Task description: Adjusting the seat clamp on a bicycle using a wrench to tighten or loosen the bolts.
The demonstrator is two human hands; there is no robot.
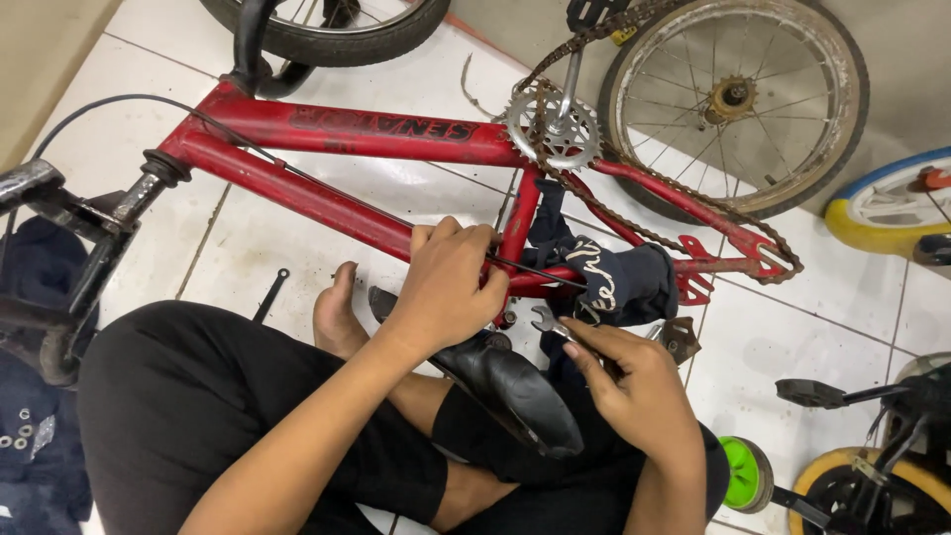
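Gripping red frame (pixel 327 198) left hand (pixel 446 287); right hand (pixel 644 386) holds wrench (pixel 548 322).

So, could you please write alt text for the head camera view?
A seated person's left hand grips a red bicycle frame lying upside down on white tiles, while the right hand holds a small wrench near the black saddle.

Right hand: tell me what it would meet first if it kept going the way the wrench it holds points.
The right hand aims its open-ended wrench up and to the left. First in line, probably, is the left hand gripping the red bicycle frame near the seat tube; depth is unclear.
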